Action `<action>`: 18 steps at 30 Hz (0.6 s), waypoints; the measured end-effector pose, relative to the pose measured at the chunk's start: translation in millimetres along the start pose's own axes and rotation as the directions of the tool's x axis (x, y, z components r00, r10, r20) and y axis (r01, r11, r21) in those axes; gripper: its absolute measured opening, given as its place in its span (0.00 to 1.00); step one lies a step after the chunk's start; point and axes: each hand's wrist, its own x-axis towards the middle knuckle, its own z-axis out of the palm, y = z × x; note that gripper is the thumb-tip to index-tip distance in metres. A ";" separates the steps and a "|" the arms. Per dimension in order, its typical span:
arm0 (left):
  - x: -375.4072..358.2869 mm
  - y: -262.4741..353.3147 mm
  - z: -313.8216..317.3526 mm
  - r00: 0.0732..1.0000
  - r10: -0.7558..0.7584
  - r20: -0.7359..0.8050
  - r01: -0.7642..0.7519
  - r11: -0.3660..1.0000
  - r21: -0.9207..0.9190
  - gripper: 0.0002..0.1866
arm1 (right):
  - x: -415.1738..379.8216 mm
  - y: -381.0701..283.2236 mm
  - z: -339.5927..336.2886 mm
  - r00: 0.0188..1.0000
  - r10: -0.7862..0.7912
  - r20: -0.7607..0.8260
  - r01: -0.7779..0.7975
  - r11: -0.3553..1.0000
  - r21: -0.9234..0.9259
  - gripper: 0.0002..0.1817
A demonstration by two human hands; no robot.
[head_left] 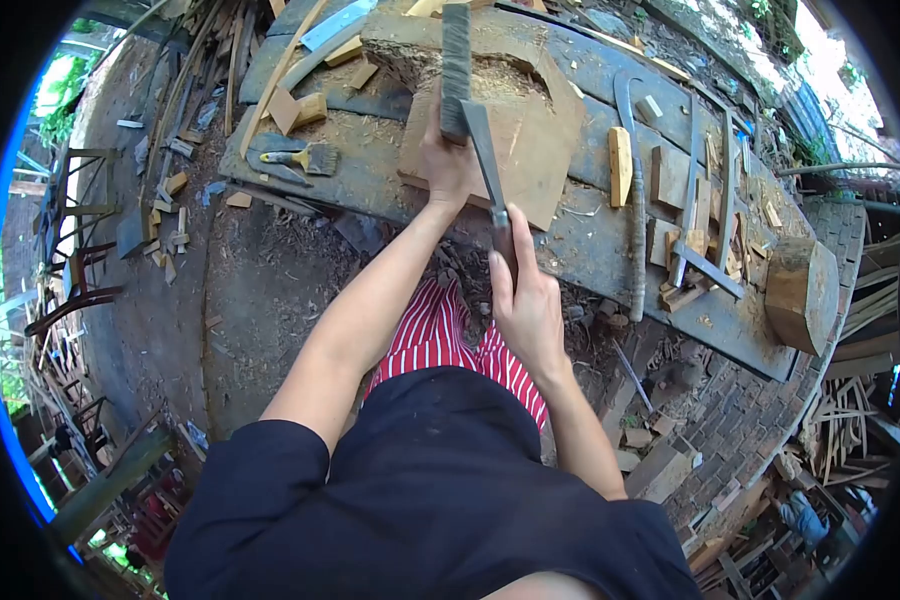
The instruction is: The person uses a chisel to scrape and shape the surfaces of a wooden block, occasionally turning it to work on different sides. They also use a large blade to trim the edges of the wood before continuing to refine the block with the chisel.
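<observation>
A flat, many-sided wooden board (530, 150) lies on a long plank workbench (610, 250). My left hand (445, 160) rests on the board's near left part and grips a long dark rasp-like tool (456, 60) that points away from me. My right hand (525, 300) is closed around the handle end of a long flat metal blade (485, 160) that runs up across the board, beside my left hand. Sawdust covers the board's far part.
On the bench lie a brush (305, 158), a curved sickle-like blade with a long handle (632, 170), a metal square (705, 265), small wood blocks (620, 165) and offcuts. A chunky wooden block (800, 295) sits at the right end. Scrap wood litters the dirt ground left and right.
</observation>
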 end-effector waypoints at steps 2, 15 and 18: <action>4.3 -1.5 5.2 0.997 -0.070 -0.012 0.069 0.991 -0.116 0.38 | 7.8 2.7 2.1 1.000 -0.016 -0.004 0.016 1.000 -0.009 0.33; 3.0 -0.9 9.6 0.990 -0.139 -0.007 0.133 0.962 -0.240 0.39 | -4.0 6.5 11.5 0.996 -0.063 -0.065 0.069 0.993 0.092 0.33; -3.9 0.0 12.0 0.997 -0.069 -0.042 0.064 0.992 -0.108 0.39 | 10.6 3.0 0.7 0.999 0.030 0.011 -0.031 0.998 0.047 0.33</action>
